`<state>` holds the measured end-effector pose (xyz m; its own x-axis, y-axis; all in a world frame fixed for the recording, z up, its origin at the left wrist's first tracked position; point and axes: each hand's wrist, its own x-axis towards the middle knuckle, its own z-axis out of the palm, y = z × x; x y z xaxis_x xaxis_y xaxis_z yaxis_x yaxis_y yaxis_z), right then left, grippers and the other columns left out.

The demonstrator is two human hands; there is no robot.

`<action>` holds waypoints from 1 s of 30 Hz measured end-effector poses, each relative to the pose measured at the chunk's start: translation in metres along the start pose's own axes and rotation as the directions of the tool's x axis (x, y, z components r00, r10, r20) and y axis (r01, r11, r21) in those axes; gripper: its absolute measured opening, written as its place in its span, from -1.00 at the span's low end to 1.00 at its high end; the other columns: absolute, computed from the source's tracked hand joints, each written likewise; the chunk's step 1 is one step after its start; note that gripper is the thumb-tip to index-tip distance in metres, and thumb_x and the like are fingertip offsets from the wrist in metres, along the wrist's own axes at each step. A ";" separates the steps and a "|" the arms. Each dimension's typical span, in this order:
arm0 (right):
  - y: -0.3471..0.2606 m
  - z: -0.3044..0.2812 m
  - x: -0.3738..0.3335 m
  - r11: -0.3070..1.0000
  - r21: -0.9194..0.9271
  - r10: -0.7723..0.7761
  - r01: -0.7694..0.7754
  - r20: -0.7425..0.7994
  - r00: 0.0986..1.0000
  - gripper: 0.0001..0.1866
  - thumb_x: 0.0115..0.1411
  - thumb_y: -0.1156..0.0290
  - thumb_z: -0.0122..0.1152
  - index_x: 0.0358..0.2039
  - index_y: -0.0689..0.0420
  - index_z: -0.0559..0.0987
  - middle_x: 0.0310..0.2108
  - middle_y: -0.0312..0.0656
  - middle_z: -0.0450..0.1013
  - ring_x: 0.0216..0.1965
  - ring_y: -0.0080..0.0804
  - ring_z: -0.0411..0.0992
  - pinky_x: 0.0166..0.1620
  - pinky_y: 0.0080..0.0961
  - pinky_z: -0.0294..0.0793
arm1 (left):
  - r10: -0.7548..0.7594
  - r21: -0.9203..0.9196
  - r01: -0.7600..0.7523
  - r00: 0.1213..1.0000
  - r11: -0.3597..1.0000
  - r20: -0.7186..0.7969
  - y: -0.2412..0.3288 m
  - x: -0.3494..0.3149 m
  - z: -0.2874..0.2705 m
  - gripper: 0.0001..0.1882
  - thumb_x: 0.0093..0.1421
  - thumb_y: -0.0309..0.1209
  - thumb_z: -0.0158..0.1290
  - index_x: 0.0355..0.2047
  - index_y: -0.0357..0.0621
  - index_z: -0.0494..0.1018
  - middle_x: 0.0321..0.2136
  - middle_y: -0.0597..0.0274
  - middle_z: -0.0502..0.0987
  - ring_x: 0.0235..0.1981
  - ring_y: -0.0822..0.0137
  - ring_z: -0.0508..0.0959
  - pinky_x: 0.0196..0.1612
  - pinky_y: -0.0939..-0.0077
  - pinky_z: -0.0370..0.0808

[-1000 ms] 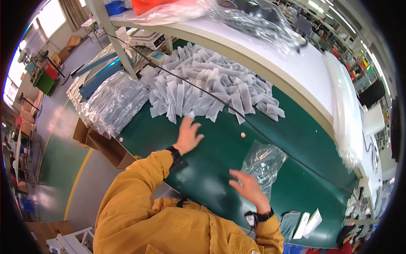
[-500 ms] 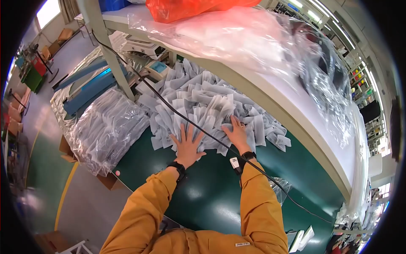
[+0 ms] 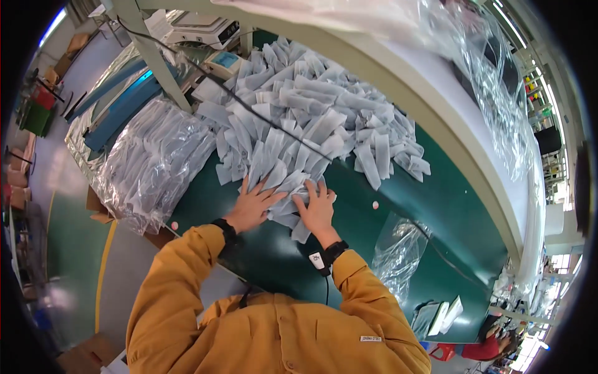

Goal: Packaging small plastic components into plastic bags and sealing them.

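Note:
A heap of small grey-white translucent packets point(image 3: 311, 93) covers the far part of the green table point(image 3: 349, 249). My left hand point(image 3: 250, 209) lies palm down on the packets at the heap's near edge, its fingers stretched out. Close by on the right, my right hand point(image 3: 317, 210) also has its fingers apart and touches packets there. Several packets lie between and under the two hands, and my fingers partly hide them. Neither hand is closed around a packet.
A large clear bag of packets point(image 3: 156, 159) lies at the left beside a blue machine point(image 3: 124, 103). A black cable point(image 3: 268, 118) hangs across the heap. Overhead at right runs a shelf point(image 3: 436, 118). A clear plastic bag point(image 3: 395, 262) and white-edged packets point(image 3: 445, 315) lie at right.
Both hands have drawn nearer to my body and closer together, bringing packets at the near edge with them. A gap has opened in the heap's right side. The view has shifted.

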<state>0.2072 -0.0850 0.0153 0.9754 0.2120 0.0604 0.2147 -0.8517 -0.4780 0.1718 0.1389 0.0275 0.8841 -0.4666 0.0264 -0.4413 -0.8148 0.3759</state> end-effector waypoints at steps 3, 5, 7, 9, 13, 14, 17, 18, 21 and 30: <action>-0.017 -0.002 -0.040 0.996 0.056 0.062 -0.063 0.019 0.998 -0.32 0.07 -0.08 0.27 0.16 -0.05 0.41 0.22 0.06 0.20 0.18 0.23 0.13 0.16 0.03 0.25 | 0.079 0.032 -0.082 0.993 0.996 0.090 -0.003 -0.024 -0.009 -0.16 -0.04 -0.51 0.12 0.29 0.31 0.17 0.27 0.28 0.22 0.35 0.02 0.09 0.31 -0.38 -0.20; -0.014 -0.008 -0.053 0.985 0.160 0.054 -0.062 0.051 0.997 -0.31 0.06 -0.06 0.28 0.16 -0.02 0.41 0.22 0.05 0.18 0.19 0.23 0.11 0.16 0.03 0.26 | 0.088 0.009 -0.090 0.989 0.996 0.116 0.000 -0.032 -0.012 -0.17 -0.04 -0.54 0.10 0.28 0.29 0.19 0.29 0.27 0.19 0.33 0.00 0.11 0.32 -0.37 -0.21; -0.016 -0.019 -0.059 0.975 0.215 0.049 -0.061 0.063 0.997 -0.31 0.06 -0.05 0.29 0.16 0.00 0.40 0.23 0.05 0.17 0.20 0.23 0.10 0.15 0.03 0.26 | 0.107 -0.021 -0.105 0.985 0.994 0.138 0.000 -0.040 -0.016 -0.19 -0.04 -0.60 0.06 0.27 0.24 0.23 0.33 0.24 0.14 0.29 -0.05 0.17 0.33 -0.35 -0.25; -0.029 -0.048 -0.061 0.980 -0.150 -0.137 0.130 -0.037 0.990 -0.35 0.05 0.00 0.30 0.10 0.04 0.43 0.17 0.01 0.22 0.17 0.18 0.13 0.10 0.01 0.30 | 0.055 -0.015 -0.054 0.995 0.998 0.086 0.007 -0.056 -0.019 -0.20 -0.04 -0.62 0.05 0.26 0.21 0.24 0.32 0.22 0.14 0.30 -0.05 0.15 0.34 -0.31 -0.21; -0.043 -0.032 -0.051 0.908 -0.261 -0.328 0.328 0.046 0.944 -0.50 0.07 0.10 0.30 -0.03 0.07 0.48 -0.01 -0.08 0.33 0.04 0.04 0.26 -0.02 -0.08 0.35 | -0.030 -0.110 0.017 0.993 0.994 -0.114 0.028 -0.078 -0.011 -0.24 -0.03 -0.66 0.05 0.24 0.08 0.26 0.29 0.14 0.17 0.32 -0.06 0.13 0.34 -0.15 -0.04; -0.041 -0.024 -0.047 0.896 -0.216 -0.374 0.387 0.099 0.922 -0.56 0.08 0.14 0.30 -0.09 0.08 0.50 -0.09 -0.11 0.38 -0.01 -0.02 0.31 -0.07 -0.12 0.37 | -0.047 -0.208 0.004 0.979 0.978 -0.199 0.034 -0.083 -0.007 -0.26 -0.02 -0.67 0.05 0.23 0.04 0.26 0.27 0.12 0.19 0.32 -0.06 0.14 0.33 -0.06 0.04; -0.015 -0.007 -0.026 0.958 -0.070 -0.272 0.277 0.073 0.960 -0.74 0.10 0.31 0.25 -0.24 0.14 0.49 -0.26 -0.09 0.42 -0.14 -0.07 0.40 -0.13 -0.09 0.37 | -0.057 -0.365 -0.056 0.955 0.929 -0.290 0.049 -0.087 -0.005 -0.29 0.01 -0.67 0.06 0.22 -0.03 0.27 0.23 0.07 0.23 0.30 -0.05 0.17 0.29 0.10 0.17; -0.014 -0.015 -0.022 0.946 0.096 -0.303 0.310 -0.077 0.950 -0.80 0.14 0.37 0.22 -0.28 0.17 0.47 -0.35 -0.09 0.40 -0.28 -0.12 0.39 -0.21 -0.21 0.38 | -0.069 -0.418 -0.066 0.951 0.906 -0.301 0.053 -0.094 -0.007 -0.31 0.03 -0.66 0.08 0.21 -0.05 0.27 0.21 0.05 0.24 0.29 -0.05 0.19 0.26 0.17 0.22; -0.040 -0.074 -0.033 0.879 0.391 -0.198 0.273 -0.222 0.955 -0.87 0.20 0.44 0.16 -0.34 0.21 0.43 -0.48 -0.12 0.37 -0.48 -0.23 0.33 -0.36 -0.42 0.35 | -0.144 -0.495 -0.053 0.925 0.867 -0.351 0.079 -0.108 -0.028 -0.34 0.06 -0.63 0.10 0.21 -0.09 0.26 0.17 0.01 0.29 0.23 -0.06 0.27 0.21 0.24 0.31; -0.022 -0.051 -0.114 0.686 0.720 0.032 -0.106 0.116 0.993 -0.87 0.28 0.46 0.08 -0.21 0.23 0.48 -0.39 -0.28 0.43 -0.44 -0.54 0.39 -0.37 -0.58 0.38 | -0.368 -0.840 0.295 0.921 0.455 0.124 0.152 -0.100 -0.011 -0.38 0.15 -0.50 0.15 0.20 -0.17 0.17 -0.04 -0.09 0.44 -0.08 -0.09 0.49 -0.03 0.26 0.45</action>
<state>0.0937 -0.1152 0.0638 0.9695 0.2386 -0.0567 0.0080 -0.2618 -0.9651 0.0178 0.0652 0.0927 0.9579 -0.1725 -0.2294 0.1898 -0.2192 0.9570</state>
